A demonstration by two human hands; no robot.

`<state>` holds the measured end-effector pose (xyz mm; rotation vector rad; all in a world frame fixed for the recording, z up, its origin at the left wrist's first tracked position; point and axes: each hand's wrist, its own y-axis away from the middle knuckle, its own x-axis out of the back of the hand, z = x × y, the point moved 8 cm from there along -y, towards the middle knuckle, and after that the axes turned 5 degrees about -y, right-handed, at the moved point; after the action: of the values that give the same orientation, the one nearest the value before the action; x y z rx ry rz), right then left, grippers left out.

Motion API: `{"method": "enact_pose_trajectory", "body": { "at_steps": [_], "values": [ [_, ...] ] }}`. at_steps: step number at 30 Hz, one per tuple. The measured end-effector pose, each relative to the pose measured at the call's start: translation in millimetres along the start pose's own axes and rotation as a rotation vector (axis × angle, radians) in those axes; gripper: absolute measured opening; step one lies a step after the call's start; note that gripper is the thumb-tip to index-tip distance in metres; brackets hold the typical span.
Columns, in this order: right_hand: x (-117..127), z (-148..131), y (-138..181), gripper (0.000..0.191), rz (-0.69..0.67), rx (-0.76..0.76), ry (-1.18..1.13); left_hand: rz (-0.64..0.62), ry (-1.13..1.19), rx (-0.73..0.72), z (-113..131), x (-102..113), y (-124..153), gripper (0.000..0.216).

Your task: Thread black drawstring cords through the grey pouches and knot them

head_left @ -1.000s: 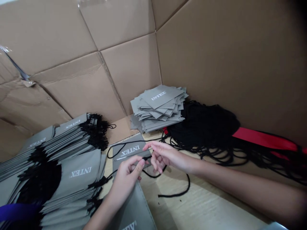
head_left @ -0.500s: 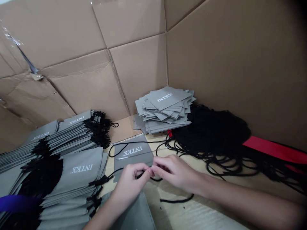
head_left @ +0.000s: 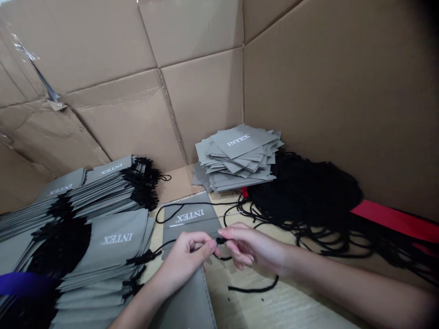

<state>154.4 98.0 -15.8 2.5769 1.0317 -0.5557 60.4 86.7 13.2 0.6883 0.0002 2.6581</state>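
Observation:
Between my fingertips is a small knot in a black cord [head_left: 221, 241]. My left hand [head_left: 192, 251] pinches the cord on one side of the knot. Thumb and index finger of my right hand [head_left: 250, 244] close on its other side, the remaining fingers curled loosely below. A cord end hangs under my right hand and curves over the table. Partly under my left forearm lies a grey pouch [head_left: 188, 301]. Just beyond my hands, another grey INTEX pouch [head_left: 192, 205] lies flat, with a thin metal needle-like rod [head_left: 202, 220] across it.
Stacks of grey pouches with black cords [head_left: 113, 242] fill the left side, beside a purple band [head_left: 27, 284]. At the back stands a pile of grey pouches [head_left: 240, 155]. A heap of black cords [head_left: 315, 183] and a red strip [head_left: 394, 219] lie right. Cardboard walls [head_left: 202, 91] enclose the back.
My fingertips have drawn slightly apart, so the knot in the black cord now shows between them. The right hand's lower fingers have opened out a little. The view has shifted slightly.

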Motion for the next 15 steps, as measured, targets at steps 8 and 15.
{"method": "enact_pose_trajectory", "body": {
  "at_steps": [8,15],
  "values": [
    [-5.7,-7.7,-3.8,0.055,-0.183,0.079,0.306,-0.107,0.214,-0.02,-1.3,-5.9,4.1,0.032],
    [-16.2,-3.2,3.9,0.052,-0.322,0.023,0.312,-0.167,0.168,-0.035,1.4,-11.1,6.0,0.037]
  ]
}}
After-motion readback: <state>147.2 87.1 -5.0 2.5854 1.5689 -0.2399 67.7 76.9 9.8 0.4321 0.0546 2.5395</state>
